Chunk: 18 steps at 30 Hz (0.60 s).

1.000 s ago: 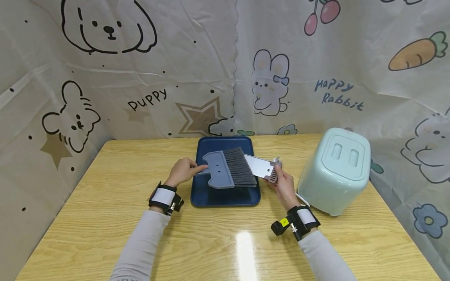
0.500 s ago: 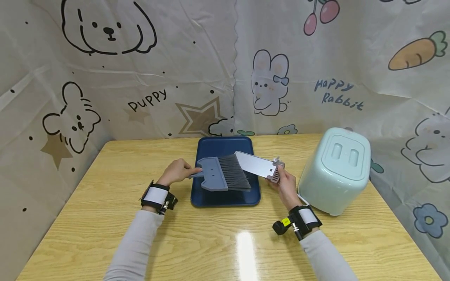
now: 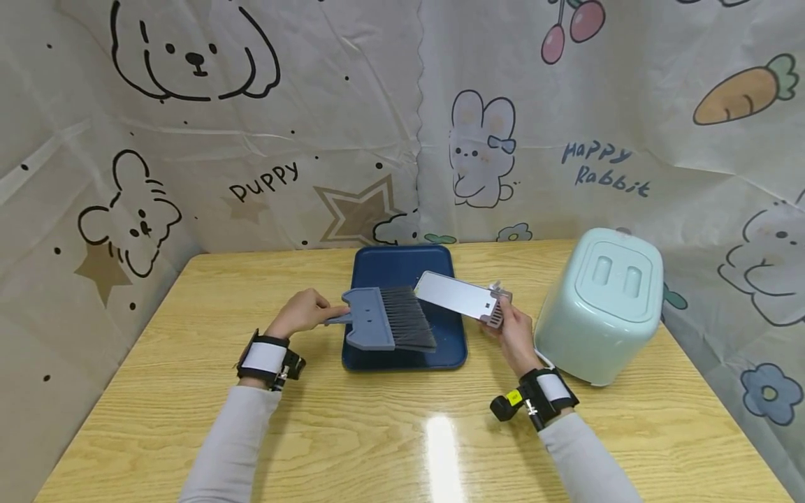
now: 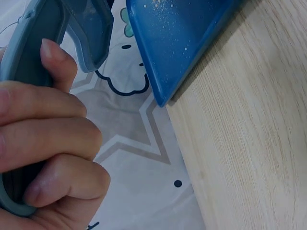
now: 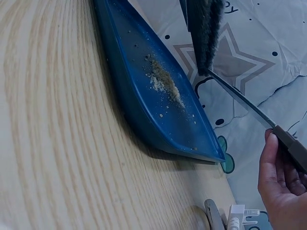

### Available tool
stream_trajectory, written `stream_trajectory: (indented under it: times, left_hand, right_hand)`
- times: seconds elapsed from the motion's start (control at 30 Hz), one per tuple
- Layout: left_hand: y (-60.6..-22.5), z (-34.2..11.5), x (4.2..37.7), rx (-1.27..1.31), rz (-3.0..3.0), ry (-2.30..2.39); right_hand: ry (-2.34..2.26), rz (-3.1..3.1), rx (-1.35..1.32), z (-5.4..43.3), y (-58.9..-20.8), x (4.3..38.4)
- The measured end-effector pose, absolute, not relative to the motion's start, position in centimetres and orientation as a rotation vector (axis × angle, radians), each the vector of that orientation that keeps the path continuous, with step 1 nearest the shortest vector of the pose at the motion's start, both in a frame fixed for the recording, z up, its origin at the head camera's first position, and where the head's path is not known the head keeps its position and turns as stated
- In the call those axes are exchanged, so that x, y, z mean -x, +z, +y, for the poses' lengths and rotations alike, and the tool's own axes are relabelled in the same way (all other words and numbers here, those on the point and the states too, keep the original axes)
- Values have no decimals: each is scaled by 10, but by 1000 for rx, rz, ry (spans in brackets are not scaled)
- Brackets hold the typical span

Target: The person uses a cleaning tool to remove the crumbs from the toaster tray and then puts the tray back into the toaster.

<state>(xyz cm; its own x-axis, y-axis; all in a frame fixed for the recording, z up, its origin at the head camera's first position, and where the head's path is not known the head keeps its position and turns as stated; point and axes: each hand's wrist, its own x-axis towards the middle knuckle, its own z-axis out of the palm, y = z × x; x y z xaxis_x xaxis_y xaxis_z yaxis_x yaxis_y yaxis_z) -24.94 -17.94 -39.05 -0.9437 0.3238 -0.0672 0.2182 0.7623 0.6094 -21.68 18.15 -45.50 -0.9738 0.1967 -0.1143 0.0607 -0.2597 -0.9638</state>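
My left hand (image 3: 302,313) grips the handle of a grey hand brush (image 3: 369,319), its dark bristles pointing right above the blue tray (image 3: 402,260). In the left wrist view the fingers (image 4: 57,134) curl round the hollow handle. My right hand (image 3: 517,335) pinches the grey slotted end of a crumb tray (image 3: 454,293), a flat silvery panel reaching left over the blue tray's right side. Seen from the right wrist, the panel is edge-on and its tip meets the bristles (image 5: 211,38). A pile of pale brown crumbs (image 5: 163,84) lies in the blue tray.
A mint-green toaster (image 3: 604,307) with a lid stands on the right of the wooden table (image 3: 352,433), its white cord beside my right wrist. A white plug (image 5: 237,218) shows low in the right wrist view. A printed curtain (image 3: 283,223) hangs behind.
The brush has moved left and toward me, off the crumb tray it overlapped before, uncovering more of the panel. My right hand has shifted slightly right with the crumb tray.
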Motion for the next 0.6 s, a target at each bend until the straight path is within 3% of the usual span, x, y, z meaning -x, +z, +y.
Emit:
stream_trajectory:
  times: [0.43, 0.6]
  left_hand:
    - [-398, -190, 241, -466, 2879, 967]
    - [-409, -195, 232, -362, 2926, 1152]
  right_hand:
    - [2391, -1922, 458, 182, -447, 214]
    - [2418, -1894, 419, 187, -451, 210]
